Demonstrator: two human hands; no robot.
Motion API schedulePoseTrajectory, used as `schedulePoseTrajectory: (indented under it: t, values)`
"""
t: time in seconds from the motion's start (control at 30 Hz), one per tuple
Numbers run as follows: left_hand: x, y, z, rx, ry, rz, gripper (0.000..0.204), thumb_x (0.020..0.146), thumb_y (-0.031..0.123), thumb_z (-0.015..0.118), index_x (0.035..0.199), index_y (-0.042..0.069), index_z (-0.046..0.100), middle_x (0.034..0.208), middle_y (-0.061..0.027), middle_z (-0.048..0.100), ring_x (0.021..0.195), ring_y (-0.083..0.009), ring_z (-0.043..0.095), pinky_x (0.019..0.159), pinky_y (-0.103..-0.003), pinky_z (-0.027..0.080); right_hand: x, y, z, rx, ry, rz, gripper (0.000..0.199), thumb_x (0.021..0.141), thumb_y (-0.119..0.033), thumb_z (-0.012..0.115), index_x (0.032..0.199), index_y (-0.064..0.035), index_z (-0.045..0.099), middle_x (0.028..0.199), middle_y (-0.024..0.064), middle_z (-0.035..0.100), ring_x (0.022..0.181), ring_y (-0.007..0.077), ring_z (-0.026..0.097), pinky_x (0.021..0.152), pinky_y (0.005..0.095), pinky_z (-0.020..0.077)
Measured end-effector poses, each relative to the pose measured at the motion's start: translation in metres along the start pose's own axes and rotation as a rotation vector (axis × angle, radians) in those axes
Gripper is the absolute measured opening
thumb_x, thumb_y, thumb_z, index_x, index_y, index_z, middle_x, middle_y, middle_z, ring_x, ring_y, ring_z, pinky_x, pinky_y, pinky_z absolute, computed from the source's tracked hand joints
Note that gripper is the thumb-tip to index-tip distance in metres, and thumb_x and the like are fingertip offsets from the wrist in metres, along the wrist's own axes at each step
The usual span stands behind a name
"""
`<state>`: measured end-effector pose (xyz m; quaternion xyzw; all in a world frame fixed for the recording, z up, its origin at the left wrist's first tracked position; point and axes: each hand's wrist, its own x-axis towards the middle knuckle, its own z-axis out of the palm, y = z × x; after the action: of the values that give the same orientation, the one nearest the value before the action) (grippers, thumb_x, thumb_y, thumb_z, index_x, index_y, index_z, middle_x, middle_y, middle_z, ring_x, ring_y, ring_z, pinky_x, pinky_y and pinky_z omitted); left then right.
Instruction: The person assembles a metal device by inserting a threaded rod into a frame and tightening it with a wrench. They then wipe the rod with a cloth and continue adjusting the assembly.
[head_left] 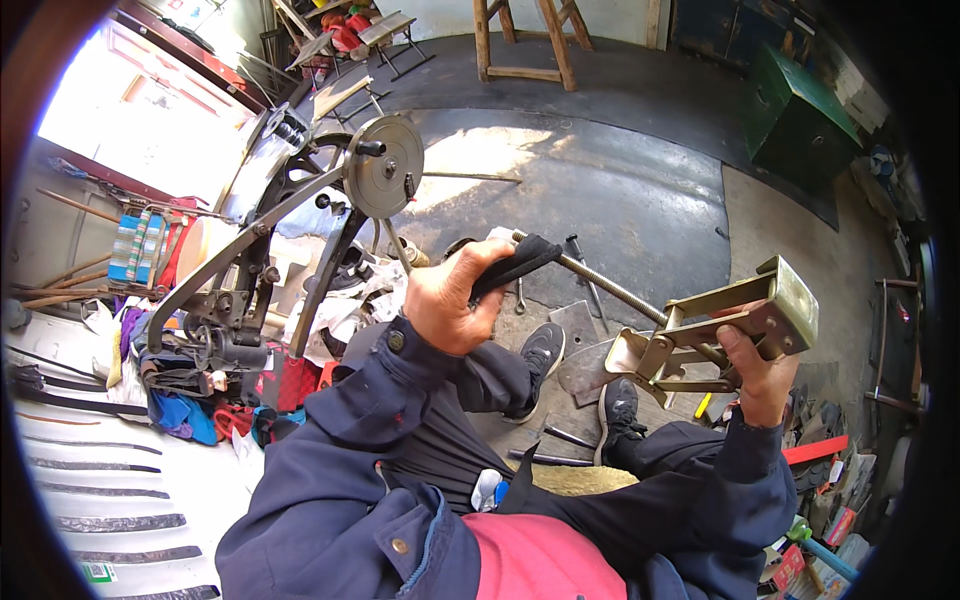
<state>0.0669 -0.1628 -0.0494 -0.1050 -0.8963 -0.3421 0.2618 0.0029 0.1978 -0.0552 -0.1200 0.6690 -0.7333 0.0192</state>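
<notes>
A brassy metal scissor jack (655,350) is held up in front of me, partly unfolded and tilted. My right hand (760,375) grips its wide channel-shaped end, thumb over the near side. From the jack's middle a long threaded screw (612,284) runs up and left toward my other hand. My left hand (455,300) is closed round a folded black cloth (528,262), which lies against the screw's far end. That hand's palm and the cloth's folds hide part of the grip. Both my shoes (540,360) rest on the floor below the jack.
A black cast-iron machine with a grey handwheel (385,165) stands close at my left, over cloths and bags. Metal plates (575,328) and a long tool (588,280) lie beyond my feet. A green cabinet (805,120) is far right; assorted tools crowd the lower right.
</notes>
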Motion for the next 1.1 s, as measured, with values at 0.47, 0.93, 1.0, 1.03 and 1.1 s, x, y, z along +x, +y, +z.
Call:
schedulePoseTrajectory:
  t: [0.47,0.93,1.0,1.03,1.1]
  values:
    - [0.118,-0.022,-0.029,-0.379,-0.773,-0.318,0.055,0.085,-0.003,0.060,0.136,0.017,0.065,0.081,-0.0016,0.072,0.073,-0.0071,0.065,0.066,-0.027,0.051,-0.011,0.008,-0.016,-0.006,-0.083,0.035,0.049,0.075,0.008,0.086,0.116,-0.0037,0.062,0.115,0.0150,0.071,0.106,0.0226,0.071,0.087,0.0334,0.0582]
    - [0.117,-0.020,-0.041,0.115,-0.725,0.423,0.018,0.084,0.016,0.077,0.101,0.012,0.073,0.087,-0.0065,0.064,0.082,-0.0335,0.066,0.068,-0.039,0.052,-0.012,0.013,-0.024,-0.059,-0.061,0.075,0.050,0.072,0.005,0.088,0.115,-0.0048,0.064,0.105,0.0027,0.065,0.093,0.0149,0.064,0.078,0.0285,0.0537]
    - [0.121,-0.049,-0.026,-0.011,-0.977,0.000,0.016,0.092,0.010,0.072,0.107,0.006,0.072,0.096,-0.0077,0.072,0.086,-0.0228,0.069,0.076,-0.034,0.052,-0.012,0.013,-0.024,-0.004,-0.075,0.035,0.050,0.071,0.003,0.089,0.114,-0.0050,0.065,0.103,0.0020,0.065,0.090,0.0135,0.062,0.075,0.0278,0.0511]
    - [0.117,-0.063,-0.015,-0.091,-1.092,-0.280,0.016,0.094,0.008,0.070,0.109,0.004,0.072,0.101,-0.0081,0.075,0.088,-0.0181,0.069,0.079,-0.033,0.052,-0.012,0.013,-0.024,-0.042,-0.062,0.055,0.049,0.071,0.003,0.089,0.114,-0.0050,0.065,0.103,0.0019,0.065,0.090,0.0134,0.062,0.075,0.0278,0.0511]
    - [0.091,-0.081,0.006,-0.144,-1.006,-0.243,0.014,0.100,0.016,0.067,0.109,0.009,0.075,0.079,-0.0037,0.068,0.073,-0.0127,0.057,0.069,-0.033,0.048,-0.011,0.013,-0.022,-0.016,-0.070,0.003,0.049,0.072,0.003,0.089,0.113,-0.0049,0.065,0.102,0.0016,0.065,0.090,0.0132,0.063,0.076,0.0278,0.0512]
